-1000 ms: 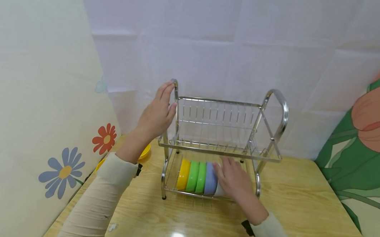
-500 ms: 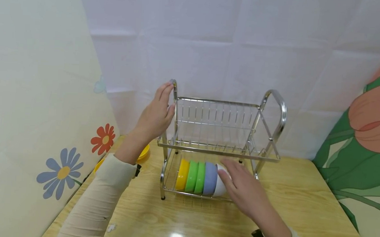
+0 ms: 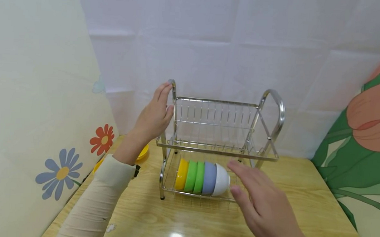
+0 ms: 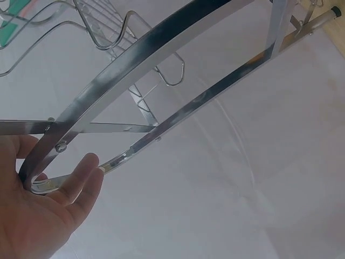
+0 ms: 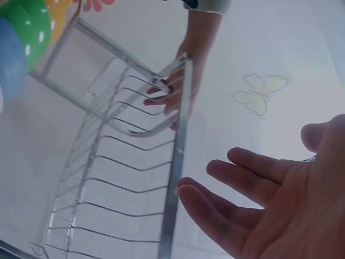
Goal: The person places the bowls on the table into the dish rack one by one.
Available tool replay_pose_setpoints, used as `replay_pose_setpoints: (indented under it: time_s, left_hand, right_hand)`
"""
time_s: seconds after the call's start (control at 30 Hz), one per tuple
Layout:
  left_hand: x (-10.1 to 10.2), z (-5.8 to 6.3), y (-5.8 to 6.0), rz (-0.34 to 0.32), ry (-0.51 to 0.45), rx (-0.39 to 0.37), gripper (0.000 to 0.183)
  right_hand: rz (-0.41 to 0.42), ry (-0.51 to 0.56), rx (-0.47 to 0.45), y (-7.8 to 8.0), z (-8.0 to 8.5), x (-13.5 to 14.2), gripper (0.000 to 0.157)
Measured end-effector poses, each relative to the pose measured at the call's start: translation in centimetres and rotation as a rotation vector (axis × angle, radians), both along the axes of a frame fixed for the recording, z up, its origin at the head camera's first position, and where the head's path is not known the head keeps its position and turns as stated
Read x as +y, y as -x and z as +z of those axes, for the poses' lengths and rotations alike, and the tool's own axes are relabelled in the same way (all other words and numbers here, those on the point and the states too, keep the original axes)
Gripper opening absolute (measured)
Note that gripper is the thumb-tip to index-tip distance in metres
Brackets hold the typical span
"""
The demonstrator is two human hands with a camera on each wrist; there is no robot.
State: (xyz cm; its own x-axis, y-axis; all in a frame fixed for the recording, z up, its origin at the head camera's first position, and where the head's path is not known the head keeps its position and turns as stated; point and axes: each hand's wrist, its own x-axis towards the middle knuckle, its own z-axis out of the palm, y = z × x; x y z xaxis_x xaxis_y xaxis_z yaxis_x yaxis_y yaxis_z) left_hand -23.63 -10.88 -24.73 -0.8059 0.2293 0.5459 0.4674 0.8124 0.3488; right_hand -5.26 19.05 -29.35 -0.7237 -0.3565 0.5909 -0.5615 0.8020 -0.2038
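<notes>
A two-tier metal dish rack [image 3: 217,154] stands on the table. My left hand [image 3: 153,114] holds its left side bar near the top, the bar lying between thumb and fingers; the left wrist view shows this hand [image 4: 48,210] around the curved handle [image 4: 38,167]. On the lower tier a yellow bowl [image 3: 182,174], green bowls [image 3: 191,176], a blue bowl [image 3: 209,178] and a white bowl [image 3: 221,180] stand on edge in a row. My right hand [image 3: 266,205] is in front of the rack, right of the white bowl, fingers extended and holding nothing.
Yellow dishes [image 3: 143,152] lie left of the rack, partly hidden behind my left forearm. White cloth [image 3: 194,43] hangs behind the table [image 3: 146,216]. A flower-printed wall [image 3: 62,172] stands close on the left. The rack's right handle [image 3: 278,112] rises near my right hand.
My right hand has drawn back from the white bowl toward the lower right, so the bowl shows fully. The left hand stays at the rack's left bar.
</notes>
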Motion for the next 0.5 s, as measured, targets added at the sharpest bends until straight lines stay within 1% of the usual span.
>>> replay_pose_setpoints:
  time_s: [0.13, 0.33, 0.5]
  left_hand:
    - [-0.1, 0.0, 0.0, -0.004, 0.002, 0.005, 0.061]
    - [-0.2, -0.2, 0.1, -0.009, 0.004, 0.012, 0.061]
    - [-0.1, -0.2, 0.1, -0.010, 0.003, 0.010, 0.061]
  right_hand:
    - [0.006, 0.003, 0.042, -0.2, 0.8, 0.3, 0.057]
    - [0.001, 0.053, 0.096, 0.3, 1.7, 0.7, 0.047]
    - [-0.017, 0.085, 0.144, 1.0, 2.7, 1.6, 0.043]
